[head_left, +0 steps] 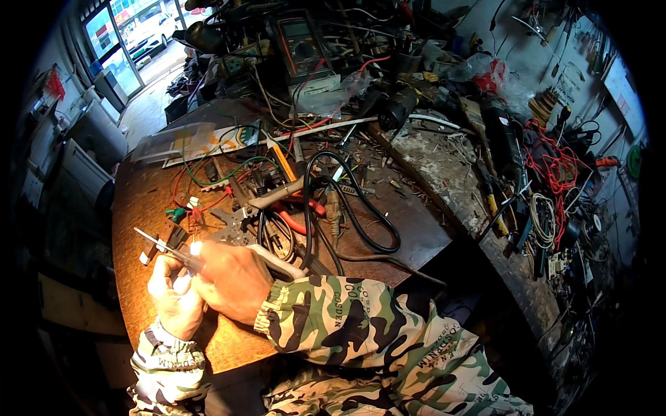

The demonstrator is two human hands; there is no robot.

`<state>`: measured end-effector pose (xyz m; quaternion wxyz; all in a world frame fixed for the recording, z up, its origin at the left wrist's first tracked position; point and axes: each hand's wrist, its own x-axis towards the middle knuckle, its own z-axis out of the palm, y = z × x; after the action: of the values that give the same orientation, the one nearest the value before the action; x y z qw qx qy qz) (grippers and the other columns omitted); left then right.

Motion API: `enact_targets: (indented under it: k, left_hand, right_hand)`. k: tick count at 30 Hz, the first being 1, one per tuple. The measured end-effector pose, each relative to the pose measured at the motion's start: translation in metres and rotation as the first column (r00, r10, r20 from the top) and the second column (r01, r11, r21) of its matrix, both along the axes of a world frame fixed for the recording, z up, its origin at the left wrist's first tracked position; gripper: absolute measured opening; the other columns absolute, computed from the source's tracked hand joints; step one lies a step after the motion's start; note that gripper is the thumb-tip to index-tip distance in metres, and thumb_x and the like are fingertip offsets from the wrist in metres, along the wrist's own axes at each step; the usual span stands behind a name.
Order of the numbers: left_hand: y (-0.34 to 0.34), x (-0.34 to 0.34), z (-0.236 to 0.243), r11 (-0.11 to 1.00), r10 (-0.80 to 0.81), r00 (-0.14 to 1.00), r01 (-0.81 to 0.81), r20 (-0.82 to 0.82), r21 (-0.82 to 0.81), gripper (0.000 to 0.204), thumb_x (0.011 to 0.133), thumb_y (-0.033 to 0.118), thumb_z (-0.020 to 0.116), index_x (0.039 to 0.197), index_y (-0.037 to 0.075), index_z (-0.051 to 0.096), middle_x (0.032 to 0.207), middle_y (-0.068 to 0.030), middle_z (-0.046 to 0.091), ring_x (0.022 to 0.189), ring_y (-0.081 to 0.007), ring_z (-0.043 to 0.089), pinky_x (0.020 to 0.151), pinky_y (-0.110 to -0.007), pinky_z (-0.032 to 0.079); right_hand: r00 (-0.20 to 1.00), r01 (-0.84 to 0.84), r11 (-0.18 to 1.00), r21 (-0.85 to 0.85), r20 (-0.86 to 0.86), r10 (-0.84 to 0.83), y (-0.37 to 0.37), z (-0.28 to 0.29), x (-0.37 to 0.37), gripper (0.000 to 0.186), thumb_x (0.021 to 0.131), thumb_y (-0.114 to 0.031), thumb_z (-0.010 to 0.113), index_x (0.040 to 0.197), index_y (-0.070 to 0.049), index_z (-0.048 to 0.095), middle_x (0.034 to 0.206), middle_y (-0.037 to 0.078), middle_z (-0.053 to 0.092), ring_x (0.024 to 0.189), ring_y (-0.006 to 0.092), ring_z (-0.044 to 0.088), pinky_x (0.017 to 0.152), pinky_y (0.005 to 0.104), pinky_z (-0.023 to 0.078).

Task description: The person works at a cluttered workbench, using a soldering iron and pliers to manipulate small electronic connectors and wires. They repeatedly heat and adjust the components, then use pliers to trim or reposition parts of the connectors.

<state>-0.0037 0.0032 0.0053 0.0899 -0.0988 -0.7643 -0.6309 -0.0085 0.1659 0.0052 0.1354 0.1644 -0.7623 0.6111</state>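
My left hand (175, 299) and my right hand (232, 281) meet low on the left over the brown tabletop. Both are closed around a slim rod with a thin metal tip (163, 244) that points up and left; the fingers hide its rest, so its exact kind does not show. Bright light glares at my right fingers. Just beyond lie a dark block-like part (170, 239), a green clip (177, 213) and a red clip (197, 216). A plier-like tool with spread grey handles (279, 194) lies beside my right hand, one handle passing close to the wrist.
Black cable (388, 243) loops across the table, near red-handled pliers (295, 220) and an orange-yellow pen-like tool (283, 161). Behind stands a multimeter (300, 47). Tangled red wires (555, 163) and tools crowd the right side. A glass door (128, 41) opens at far left.
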Motion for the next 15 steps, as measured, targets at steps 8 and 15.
enact_targets:
  k: [8, 15]
  left_hand:
    - [0.003, -0.006, 0.008, 0.996, 0.057, 0.992, -0.049, 0.111, -0.073, 0.017, 0.091, -0.005, 0.067, 0.102, -0.002, 0.055, 0.087, -0.0096, 0.065, 0.056, -0.0075, 0.055, 0.045, -0.024, 0.041]
    - [-0.009, -0.012, -0.002, 0.98, 0.106, 0.994, -0.1, 0.027, -0.174, 0.022, 0.09, 0.0, 0.074, 0.108, -0.002, 0.062, 0.094, -0.0042, 0.067, 0.073, -0.005, 0.059, 0.066, -0.021, 0.048]
  right_hand:
    - [0.964, 0.221, 0.954, 0.203, -0.193, -0.183, 0.001, -0.003, -0.001, 0.024, 0.083, -0.015, 0.075, 0.091, -0.003, 0.055, 0.075, 0.014, 0.061, 0.064, 0.036, 0.067, 0.059, 0.0463, 0.054]
    - [0.961, 0.242, 0.93, 0.276, -0.197, -0.192, -0.002, -0.011, -0.004, 0.025, 0.086, -0.017, 0.073, 0.096, -0.002, 0.056, 0.08, 0.014, 0.064, 0.066, 0.0356, 0.068, 0.059, 0.0452, 0.055]
